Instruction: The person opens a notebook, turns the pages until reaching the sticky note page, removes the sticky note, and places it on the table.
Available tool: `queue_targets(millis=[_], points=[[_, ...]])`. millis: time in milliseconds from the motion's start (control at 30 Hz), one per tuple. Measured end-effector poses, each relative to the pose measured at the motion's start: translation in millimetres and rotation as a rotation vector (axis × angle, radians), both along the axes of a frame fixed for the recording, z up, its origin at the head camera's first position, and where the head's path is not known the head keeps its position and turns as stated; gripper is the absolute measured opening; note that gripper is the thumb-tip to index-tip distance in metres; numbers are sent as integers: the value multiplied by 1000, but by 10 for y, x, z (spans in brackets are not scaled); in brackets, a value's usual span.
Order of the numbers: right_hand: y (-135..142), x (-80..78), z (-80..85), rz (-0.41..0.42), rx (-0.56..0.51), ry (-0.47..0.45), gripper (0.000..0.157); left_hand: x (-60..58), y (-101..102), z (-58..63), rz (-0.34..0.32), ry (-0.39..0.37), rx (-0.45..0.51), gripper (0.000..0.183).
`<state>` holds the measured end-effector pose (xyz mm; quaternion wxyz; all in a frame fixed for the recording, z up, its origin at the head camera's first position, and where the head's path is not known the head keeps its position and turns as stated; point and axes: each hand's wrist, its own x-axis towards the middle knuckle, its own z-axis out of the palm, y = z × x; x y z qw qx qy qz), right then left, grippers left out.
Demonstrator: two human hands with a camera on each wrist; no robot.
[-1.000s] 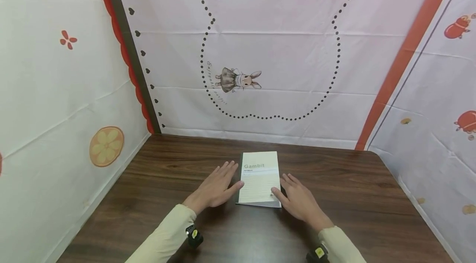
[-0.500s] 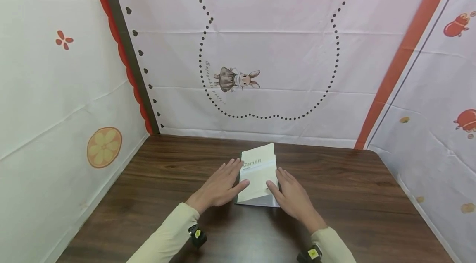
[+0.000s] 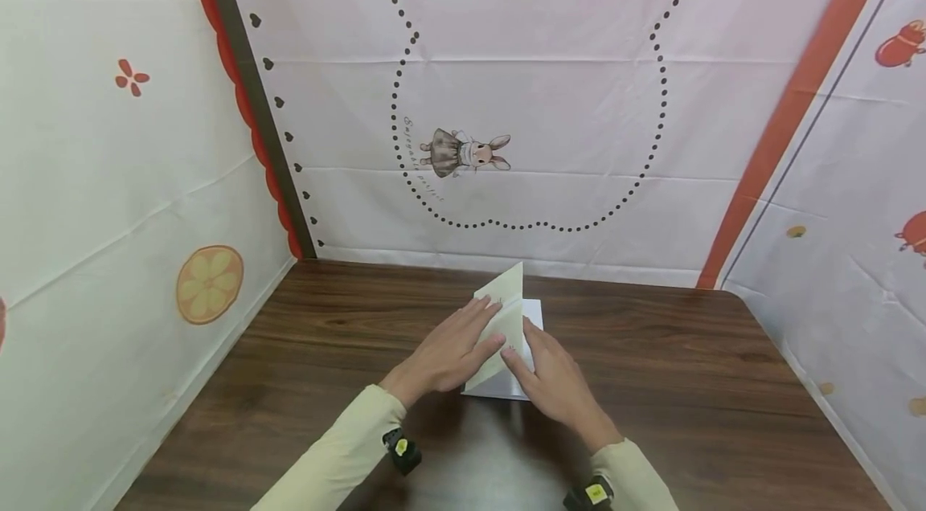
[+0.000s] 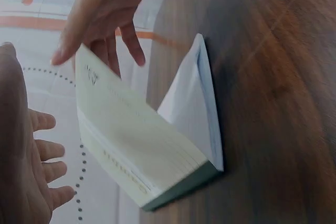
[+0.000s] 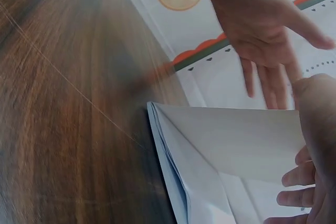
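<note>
A cream-covered notebook (image 4: 189, 95) lies on the table with its front cover (image 3: 510, 286) raised about the dark spine on the left, showing white pages beneath. My right hand (image 3: 555, 381) is at the cover's free edge, thumb on its outer face and fingers behind, holding it up. In the right wrist view the fingers (image 5: 299, 198) are partly cut off by the image edge. My left hand (image 3: 452, 350) hovers on the left side of the cover, fingers straight; the left wrist view shows it apart from the cover.
The dark wooden table (image 3: 347, 310) runs back to a white printed cloth wall (image 3: 579, 133). Similar cloth walls (image 3: 108, 198) stand on both sides. Both forearms wear a small black wrist camera (image 3: 402, 451).
The notebook's front cover has swung up from nearly flat to steeply raised, turning leftward. My right hand has moved left with its edge. My left hand has shifted slightly right.
</note>
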<state>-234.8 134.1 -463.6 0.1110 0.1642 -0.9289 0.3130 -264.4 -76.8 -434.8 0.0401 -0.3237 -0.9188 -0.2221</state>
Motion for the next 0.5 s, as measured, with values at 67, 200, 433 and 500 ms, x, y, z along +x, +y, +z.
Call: queue_targets(millis=[67,200,433,500], points=[[-19,7,-7,17,-11,12,75,-10,70,35,-16,10,8,68],[-59,19,-21,38,7,25,77,-27,185,91,-41,33,-2,68],[-100,25,-12,118,40,-3,77,-86,293,199,-45,116,-86,83],[-90,22,-20,152,66,-6,75,-99,290,230,-25,125,-124,83]])
